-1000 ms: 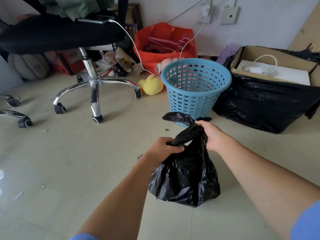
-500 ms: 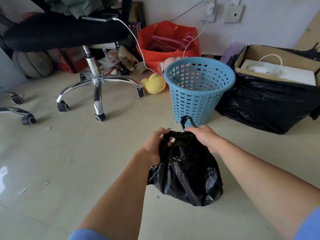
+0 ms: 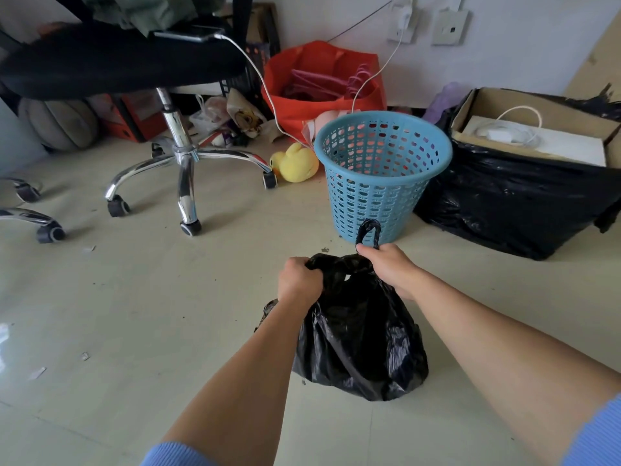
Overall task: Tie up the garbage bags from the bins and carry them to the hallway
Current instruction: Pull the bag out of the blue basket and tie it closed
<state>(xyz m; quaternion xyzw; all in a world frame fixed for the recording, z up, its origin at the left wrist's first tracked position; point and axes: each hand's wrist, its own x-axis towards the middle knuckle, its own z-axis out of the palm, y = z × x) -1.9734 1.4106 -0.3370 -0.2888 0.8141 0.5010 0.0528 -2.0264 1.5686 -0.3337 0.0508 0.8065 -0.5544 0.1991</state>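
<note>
Garbage bag (image 3: 359, 334) gripped both hands | blue bin (image 3: 379, 176) just beyond | floor (image 3: 151, 297) left open

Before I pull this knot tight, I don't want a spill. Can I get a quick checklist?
1. Left hand grips one side of the bag mouth: ok.
2. Right hand holds the handle loop: ok.
3. Knot closed: not ok, not cinched yet.
4. Bag resting on the floor: ok.
5. Tears in the bag: cannot tell.
6. Bin emptied: ok, no liner inside.
</note>
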